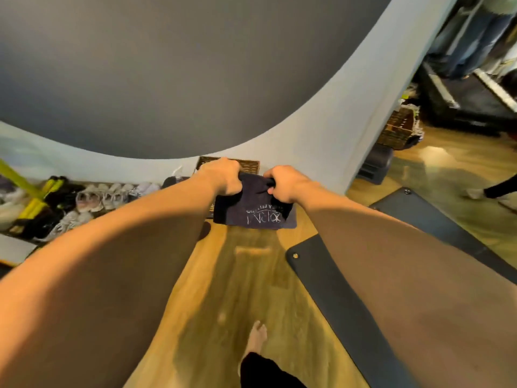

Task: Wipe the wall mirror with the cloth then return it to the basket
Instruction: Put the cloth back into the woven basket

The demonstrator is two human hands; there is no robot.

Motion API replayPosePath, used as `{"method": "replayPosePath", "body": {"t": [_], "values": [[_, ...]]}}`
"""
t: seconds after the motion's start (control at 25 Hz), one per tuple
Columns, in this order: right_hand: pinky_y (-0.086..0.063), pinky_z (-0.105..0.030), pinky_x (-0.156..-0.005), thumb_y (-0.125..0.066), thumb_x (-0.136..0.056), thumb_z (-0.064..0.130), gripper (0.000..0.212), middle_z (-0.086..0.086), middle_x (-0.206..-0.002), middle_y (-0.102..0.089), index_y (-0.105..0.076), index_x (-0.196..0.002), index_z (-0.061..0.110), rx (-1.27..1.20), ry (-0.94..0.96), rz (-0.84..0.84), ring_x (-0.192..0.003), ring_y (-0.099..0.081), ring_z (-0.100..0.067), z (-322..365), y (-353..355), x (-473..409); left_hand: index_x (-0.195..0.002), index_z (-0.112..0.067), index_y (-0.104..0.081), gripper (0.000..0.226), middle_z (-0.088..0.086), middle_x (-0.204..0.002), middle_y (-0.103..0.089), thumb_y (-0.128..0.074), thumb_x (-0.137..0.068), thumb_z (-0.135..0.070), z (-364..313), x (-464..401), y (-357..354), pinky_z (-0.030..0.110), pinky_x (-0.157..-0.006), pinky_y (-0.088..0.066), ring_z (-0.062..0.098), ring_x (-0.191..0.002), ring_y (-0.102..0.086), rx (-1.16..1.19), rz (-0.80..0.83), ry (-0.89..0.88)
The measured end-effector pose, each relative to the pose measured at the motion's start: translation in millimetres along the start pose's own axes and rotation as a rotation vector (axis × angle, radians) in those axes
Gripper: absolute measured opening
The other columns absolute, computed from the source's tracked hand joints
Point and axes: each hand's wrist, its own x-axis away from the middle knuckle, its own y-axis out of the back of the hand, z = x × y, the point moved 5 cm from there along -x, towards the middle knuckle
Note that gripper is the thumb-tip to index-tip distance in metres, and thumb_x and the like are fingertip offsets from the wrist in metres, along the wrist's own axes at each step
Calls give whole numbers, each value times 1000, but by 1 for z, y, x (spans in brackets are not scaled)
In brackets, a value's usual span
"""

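Observation:
A dark navy cloth (253, 214) with white lettering hangs folded between both hands, in front of me above the wooden floor. My left hand (222, 177) grips its top left edge and my right hand (282, 183) grips its top right edge, fingers curled round the fabric. Just behind the hands a brown wicker basket (249, 164) stands against the wall, mostly hidden by them. The wall mirror (461, 107) runs down the right side and reflects a second basket and the floor.
A row of shoes (92, 197) and yellow-black items lies along the left wall. A dark mat (335, 289) lies on the floor at the right, against the mirror. My bare foot (256, 336) stands on the wooden floor below.

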Motion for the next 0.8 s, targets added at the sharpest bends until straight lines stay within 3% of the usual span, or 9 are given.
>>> {"method": "replayPosePath", "body": {"t": [0.12, 0.28, 0.48, 0.64, 0.8], "values": [[-52, -36, -85, -61, -95, 13, 17, -4, -102, -67, -66, -101, 28, -11, 9, 45, -98, -62, -28, 12, -16, -78, -105, -17, -65, 21, 8, -100, -64, -56, -88, -25, 50, -53, -12, 38, -77, -51, 32, -95, -62, 34, 53, 38], [-48, -33, -76, -62, -90, 5, 24, -7, -108, -64, -60, -103, 24, -19, 10, 83, -93, -58, -26, 13, -21, -187, -107, -18, -62, 21, 2, -90, -59, -56, -87, -22, 109, -140, -21, 39, -76, -56, 25, -87, -60, 87, 120, 70], [-43, -33, -73, -61, -89, 0, 30, -5, -105, -56, -49, -105, 22, -84, -6, 82, -91, -55, -23, 7, -12, -305, -116, -21, -61, 24, 7, -108, -61, -58, -92, -24, 169, -245, -19, 46, -90, -56, 29, -98, -60, 165, 115, 100], [-55, -41, -77, -63, -88, 1, 30, -7, -104, -59, -47, -103, 22, -111, -48, 103, -90, -57, -24, -12, -47, -416, -130, -21, -59, 35, 9, -132, -46, -57, -95, -26, 222, -353, -52, 46, -98, -51, 33, -113, -54, 162, 143, 97], [-56, -46, -84, -64, -88, 2, 31, -5, -103, -59, -48, -102, 25, -112, -72, 155, -92, -58, -26, -43, -109, -536, -123, -18, -62, 28, 8, -118, -62, -57, -96, -25, 278, -461, -114, 38, -87, -53, 25, -100, -57, 162, 218, 50]]}}
